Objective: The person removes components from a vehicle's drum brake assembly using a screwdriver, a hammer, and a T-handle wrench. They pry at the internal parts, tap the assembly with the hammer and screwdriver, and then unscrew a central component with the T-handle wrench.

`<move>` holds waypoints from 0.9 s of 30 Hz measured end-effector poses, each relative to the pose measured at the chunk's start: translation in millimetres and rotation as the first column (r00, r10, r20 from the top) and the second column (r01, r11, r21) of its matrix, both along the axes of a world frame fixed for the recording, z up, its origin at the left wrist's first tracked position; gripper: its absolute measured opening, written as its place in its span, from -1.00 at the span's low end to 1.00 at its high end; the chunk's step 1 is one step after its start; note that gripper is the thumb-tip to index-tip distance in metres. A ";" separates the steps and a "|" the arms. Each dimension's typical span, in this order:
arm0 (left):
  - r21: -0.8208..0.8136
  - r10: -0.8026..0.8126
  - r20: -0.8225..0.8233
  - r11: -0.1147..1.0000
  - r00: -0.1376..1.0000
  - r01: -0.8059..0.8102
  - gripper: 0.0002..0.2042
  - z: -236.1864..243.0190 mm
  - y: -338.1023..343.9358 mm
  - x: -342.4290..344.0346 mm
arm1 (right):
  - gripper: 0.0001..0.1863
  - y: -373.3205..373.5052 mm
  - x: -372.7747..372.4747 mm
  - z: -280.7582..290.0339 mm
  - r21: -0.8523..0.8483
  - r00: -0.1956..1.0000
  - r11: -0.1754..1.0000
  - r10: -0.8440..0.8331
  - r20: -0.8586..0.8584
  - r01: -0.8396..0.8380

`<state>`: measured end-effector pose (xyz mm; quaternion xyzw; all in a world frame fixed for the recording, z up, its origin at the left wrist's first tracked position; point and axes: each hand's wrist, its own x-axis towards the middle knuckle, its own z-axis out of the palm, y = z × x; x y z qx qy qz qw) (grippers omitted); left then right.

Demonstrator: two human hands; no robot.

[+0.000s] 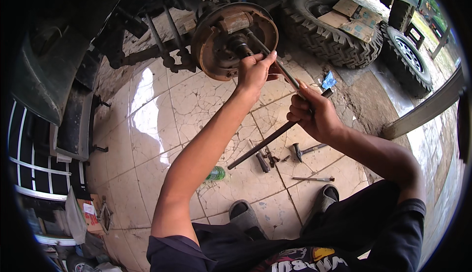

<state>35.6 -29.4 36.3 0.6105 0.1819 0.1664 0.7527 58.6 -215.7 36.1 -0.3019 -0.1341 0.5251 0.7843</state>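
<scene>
In front of me is a rusty round brake backing plate (pixel 209 50) with a metal spindle (pixel 239 45) at its centre. A long metal rod (pixel 285 70) slants from beside the spindle down toward me. My left hand (pixel 253 73) is closed around the rod's upper part, close to the spindle. Farther down, my right hand (pixel 312 108) is closed on the rod's lower end. A dark bar (pixel 265 142) crosses at the right hand and slopes down to the left. Whether the bar joins the rod is hidden by the fingers.
On the cracked tile floor (pixel 167 95) lie a hammer (pixel 298 153), a thin long-handled tool (pixel 314 179), several small tools (pixel 263 163) and a green bottle (pixel 216 173). A big tyre (pixel 307 31) with cardboard (pixel 356 18) lies at right, near another wheel (pixel 405 55) and blue crumpled wrapping (pixel 329 80).
</scene>
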 end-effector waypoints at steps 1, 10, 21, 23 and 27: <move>-0.006 -0.003 0.006 1.000 1.000 0.003 -0.80 0.5 2.8 1.4 | -0.81 1.0 -0.9 0.4 -0.013 1.000 1.000 0.002 0.012 -0.002; -0.138 -0.087 -0.008 0.987 0.996 0.085 -0.77 -3.3 8.1 5.2 | -0.31 -0.7 4.5 8.6 -0.234 -0.352 0.812 0.465 0.812 0.535; -0.148 -0.044 0.001 0.988 0.999 0.044 -0.81 9.3 -19.4 -0.8 | -0.65 -33.9 7.7 46.6 -0.254 0.234 0.891 0.174 0.957 0.377; -0.159 -0.043 -0.003 0.986 0.999 0.042 -0.82 7.7 -20.8 -2.0 | -0.80 -28.5 7.7 46.0 -0.358 0.792 0.923 0.112 0.600 0.140; -0.154 0.001 -0.026 0.988 1.000 -0.005 -0.82 7.8 -19.9 -2.0 | -0.90 -19.4 6.2 53.3 -0.302 0.956 0.952 0.043 0.291 0.049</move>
